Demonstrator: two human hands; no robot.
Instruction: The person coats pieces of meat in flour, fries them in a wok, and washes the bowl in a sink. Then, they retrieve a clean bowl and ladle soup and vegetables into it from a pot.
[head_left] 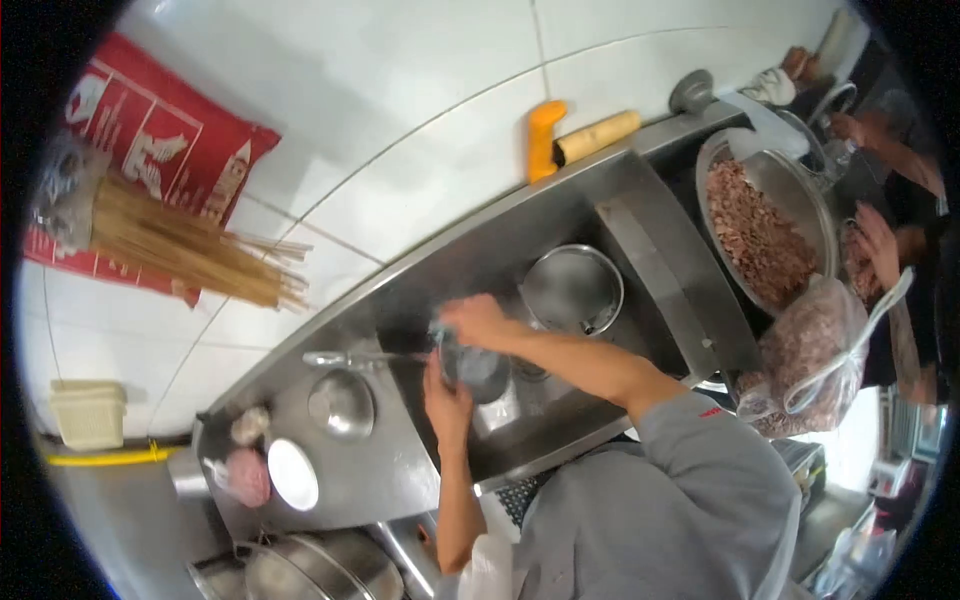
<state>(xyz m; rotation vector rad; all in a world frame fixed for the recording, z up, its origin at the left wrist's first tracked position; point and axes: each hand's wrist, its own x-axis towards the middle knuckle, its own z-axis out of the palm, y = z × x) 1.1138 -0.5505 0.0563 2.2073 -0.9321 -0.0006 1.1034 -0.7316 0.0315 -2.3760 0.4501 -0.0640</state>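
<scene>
A grey round container (480,372), blurred, is between my hands over the metal sink (560,425), beside the tap (335,358). My left hand (447,400) is closed against its left side, with the thumb up. My right hand (475,320) is curled at its upper rim; a small bluish thing beneath those fingers is too blurred to name. To the right of my hands, a round metal pot (573,290) stands in the sink.
Left counter: metal bowl (341,404), white dish (293,474), bagged pink item (247,478). Right: large bowl of chopped meat (760,235), bagged meat (815,340), another person's hands (876,243). An orange-handled tool (543,140) lies on the back ledge. Sticks (185,240) hang upper left.
</scene>
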